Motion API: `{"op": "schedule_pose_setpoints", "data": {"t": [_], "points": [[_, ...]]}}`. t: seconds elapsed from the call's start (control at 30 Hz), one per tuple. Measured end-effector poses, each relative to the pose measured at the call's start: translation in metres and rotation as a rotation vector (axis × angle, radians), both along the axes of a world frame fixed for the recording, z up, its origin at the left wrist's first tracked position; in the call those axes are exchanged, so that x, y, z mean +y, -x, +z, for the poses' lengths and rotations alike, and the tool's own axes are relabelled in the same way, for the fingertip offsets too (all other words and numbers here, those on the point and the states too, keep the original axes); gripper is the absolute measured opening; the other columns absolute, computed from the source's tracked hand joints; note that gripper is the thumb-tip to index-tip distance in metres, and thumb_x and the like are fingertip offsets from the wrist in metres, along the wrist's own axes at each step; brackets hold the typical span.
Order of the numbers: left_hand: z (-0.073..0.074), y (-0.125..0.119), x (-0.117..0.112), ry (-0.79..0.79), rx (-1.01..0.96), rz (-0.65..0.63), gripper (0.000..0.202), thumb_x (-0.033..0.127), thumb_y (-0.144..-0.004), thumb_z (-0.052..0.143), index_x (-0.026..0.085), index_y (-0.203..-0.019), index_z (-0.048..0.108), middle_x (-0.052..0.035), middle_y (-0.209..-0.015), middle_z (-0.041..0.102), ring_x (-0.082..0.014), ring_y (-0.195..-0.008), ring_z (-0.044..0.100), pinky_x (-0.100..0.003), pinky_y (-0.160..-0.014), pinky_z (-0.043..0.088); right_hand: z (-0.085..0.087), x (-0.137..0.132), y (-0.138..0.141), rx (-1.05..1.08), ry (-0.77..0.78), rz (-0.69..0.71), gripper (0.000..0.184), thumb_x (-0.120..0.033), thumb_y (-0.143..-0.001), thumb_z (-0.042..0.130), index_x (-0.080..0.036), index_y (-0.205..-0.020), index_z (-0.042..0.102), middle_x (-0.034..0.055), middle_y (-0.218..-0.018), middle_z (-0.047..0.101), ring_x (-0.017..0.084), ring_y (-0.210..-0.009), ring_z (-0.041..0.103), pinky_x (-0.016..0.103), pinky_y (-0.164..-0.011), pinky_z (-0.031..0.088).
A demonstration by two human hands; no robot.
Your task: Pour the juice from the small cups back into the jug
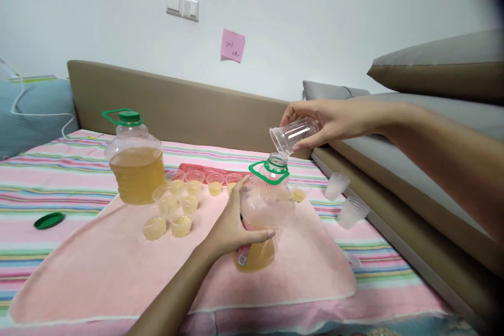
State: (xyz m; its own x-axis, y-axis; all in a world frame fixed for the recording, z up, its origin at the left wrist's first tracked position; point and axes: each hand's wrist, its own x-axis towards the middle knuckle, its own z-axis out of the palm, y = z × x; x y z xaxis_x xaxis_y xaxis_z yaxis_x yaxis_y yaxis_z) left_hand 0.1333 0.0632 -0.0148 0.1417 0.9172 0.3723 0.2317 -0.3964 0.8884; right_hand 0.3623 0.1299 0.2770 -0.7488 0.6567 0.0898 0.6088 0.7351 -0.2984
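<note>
A clear plastic cup (294, 134) lies tipped in my right hand (315, 118), its rim just over the uncapped mouth of a clear jug (271, 205). The cup looks nearly drained. Low in that jug stands some yellowish liquid; a green handle rings its neck. My left hand (236, 223) is wrapped round the jug's side, thumb across the front. To the left, several clear cups (181, 226) with a little yellow liquid stand on a pink mat (98, 268). One more such cup (299, 193) shows behind the jug, partly hidden.
A capped jug (136, 170) of yellowish liquid stands at the left. Beside it lies a green cap (49, 220). Two stacks of cups (352, 212) lie near the sofa (394, 220). A red plastic wrapper (205, 169) is behind the cups. A white cable (43, 114) trails at far left.
</note>
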Motion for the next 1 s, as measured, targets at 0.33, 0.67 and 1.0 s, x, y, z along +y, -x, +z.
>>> {"op": "schedule_pose_setpoints", "data": {"t": [0.33, 0.67, 1.0], "points": [[0.001, 0.0, -0.001, 0.036, 0.001, -0.004, 0.136, 0.046, -0.065, 0.101, 0.033, -0.171, 0.018, -0.0163, -0.168, 0.041, -0.043, -0.156, 0.041, -0.063, -0.129, 0.036, -0.025, -0.006, -0.012, 0.133, -0.066, -0.004, 0.058, -0.057, -0.081, 0.083, -0.03, -0.131, 0.073, 0.0084, -0.137, 0.073, 0.035, -0.125, 0.069, 0.054, -0.111, 0.057], [0.0, 0.001, -0.001, 0.021, 0.001, -0.006, 0.135, 0.046, -0.066, 0.101, 0.032, -0.171, 0.018, -0.0168, -0.167, 0.041, -0.0426, -0.156, 0.041, -0.064, -0.13, 0.034, -0.039, -0.001, -0.017, 0.364, 0.054, -0.011, 0.055, -0.057, -0.08, 0.088, -0.031, -0.125, 0.067, 0.0056, -0.127, 0.074, 0.032, -0.118, 0.071, 0.05, -0.103, 0.062], [0.001, 0.001, -0.002, 0.007, -0.003, -0.01, 0.135, 0.046, -0.066, 0.101, 0.032, -0.171, 0.018, -0.017, -0.166, 0.041, -0.044, -0.157, 0.039, -0.065, -0.131, 0.033, -0.065, -0.006, -0.011, 0.727, 0.027, -0.064, 0.058, -0.058, -0.074, 0.097, -0.031, -0.118, 0.071, 0.0059, -0.128, 0.074, 0.03, -0.121, 0.071, 0.05, -0.108, 0.062]]}}
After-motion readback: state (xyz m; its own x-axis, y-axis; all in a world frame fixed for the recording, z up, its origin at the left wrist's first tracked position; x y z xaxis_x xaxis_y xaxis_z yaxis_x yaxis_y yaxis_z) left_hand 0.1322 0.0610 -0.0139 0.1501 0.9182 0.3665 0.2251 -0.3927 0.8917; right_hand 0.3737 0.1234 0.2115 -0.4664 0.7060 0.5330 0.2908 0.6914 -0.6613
